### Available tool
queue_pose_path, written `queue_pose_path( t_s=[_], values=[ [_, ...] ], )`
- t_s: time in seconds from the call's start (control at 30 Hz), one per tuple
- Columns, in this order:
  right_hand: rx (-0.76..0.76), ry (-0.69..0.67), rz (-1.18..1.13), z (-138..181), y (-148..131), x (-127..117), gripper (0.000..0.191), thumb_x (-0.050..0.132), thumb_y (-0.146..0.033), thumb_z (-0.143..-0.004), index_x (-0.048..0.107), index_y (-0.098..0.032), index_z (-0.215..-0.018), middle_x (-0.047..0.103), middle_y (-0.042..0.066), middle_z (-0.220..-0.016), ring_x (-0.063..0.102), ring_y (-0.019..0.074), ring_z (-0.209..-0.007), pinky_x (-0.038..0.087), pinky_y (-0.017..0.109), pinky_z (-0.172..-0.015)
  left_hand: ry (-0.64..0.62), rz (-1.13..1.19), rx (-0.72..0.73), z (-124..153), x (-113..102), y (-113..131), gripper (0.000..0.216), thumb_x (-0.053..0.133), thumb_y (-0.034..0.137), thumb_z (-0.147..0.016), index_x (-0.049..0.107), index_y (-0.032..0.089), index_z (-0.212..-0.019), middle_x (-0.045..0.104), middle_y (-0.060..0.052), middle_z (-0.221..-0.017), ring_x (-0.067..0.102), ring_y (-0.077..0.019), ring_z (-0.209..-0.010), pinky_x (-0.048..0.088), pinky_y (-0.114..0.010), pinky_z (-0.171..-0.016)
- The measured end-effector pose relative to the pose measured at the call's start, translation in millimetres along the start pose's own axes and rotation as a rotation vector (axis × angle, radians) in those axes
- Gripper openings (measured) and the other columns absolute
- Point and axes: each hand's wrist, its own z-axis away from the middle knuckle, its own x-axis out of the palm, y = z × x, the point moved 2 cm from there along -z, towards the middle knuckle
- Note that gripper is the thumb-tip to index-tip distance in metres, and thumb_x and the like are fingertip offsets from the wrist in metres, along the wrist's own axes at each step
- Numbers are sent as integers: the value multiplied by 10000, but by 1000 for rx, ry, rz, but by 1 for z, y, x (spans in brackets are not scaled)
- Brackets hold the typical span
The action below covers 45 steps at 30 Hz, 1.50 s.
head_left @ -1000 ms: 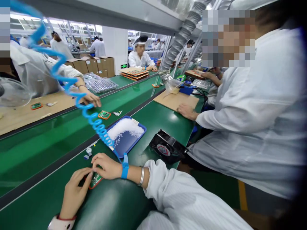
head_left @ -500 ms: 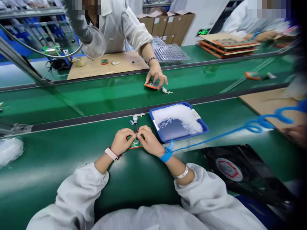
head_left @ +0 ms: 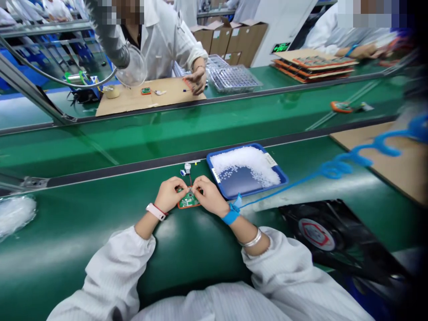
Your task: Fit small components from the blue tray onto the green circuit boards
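A small green circuit board (head_left: 188, 199) in an orange-red frame lies on the green bench in front of me. My left hand (head_left: 170, 195) grips its left side with curled fingers. My right hand (head_left: 209, 196) pinches its right side; a blue wrist strap with a coiled blue cord (head_left: 337, 169) runs off to the right. Thin wires lead from the board up to small white and blue connectors (head_left: 186, 169) just beyond my fingers.
A blue tray (head_left: 279, 174) of small white parts sits right of my hands. A black fan (head_left: 317, 234) lies at lower right. Across the green conveyor (head_left: 133, 133) a co-worker's hand (head_left: 197, 80) rests on a cardboard mat. A plastic bag (head_left: 13, 214) lies far left.
My view swung left from a seated neighbour to my hands and steadied. The co-worker opposite pulled their hand back from the conveyor to their mat, and the board they touched is gone from that spot.
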Motion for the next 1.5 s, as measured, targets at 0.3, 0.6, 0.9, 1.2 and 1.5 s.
queue_pose_path(
  t_s=[0.3,0.6,0.9,1.2,1.5],
  values=[
    [151,351,343,4,54,-101,127,522,-163,-749,533,-189,-625,526,44,-711,510,194,-750,419,354,-734,-22,-16,99,6,2,-7,121,560,248,-799,631,175,-863,652,-54,-877,598,-174,-818,463,-301,-748],
    [167,154,448,12,71,-98,144,513,-162,-754,559,-177,-619,532,48,-720,501,191,-747,400,362,-733,-63,-69,99,6,3,-6,102,547,228,-806,620,179,-858,653,-47,-896,589,-181,-833,442,-311,-766],
    [12,212,217,6,18,-70,128,452,-157,-823,509,-189,-713,517,78,-890,502,205,-925,392,379,-848,-27,-37,84,5,3,-4,121,533,227,-833,643,182,-810,671,-36,-837,581,-178,-809,435,-315,-751],
    [-36,45,-31,9,-2,1,104,448,-160,-841,493,-189,-752,495,81,-944,485,193,-962,405,373,-863,35,104,129,9,5,-1,96,585,219,-808,671,180,-786,687,-47,-845,592,-177,-845,454,-322,-801],
    [28,1,-17,4,8,5,142,449,-125,-802,477,-184,-676,480,58,-850,489,174,-839,417,341,-768,-46,34,6,0,5,-3,107,595,170,-751,681,164,-688,686,-43,-814,624,-171,-792,464,-304,-772]
  ],
)
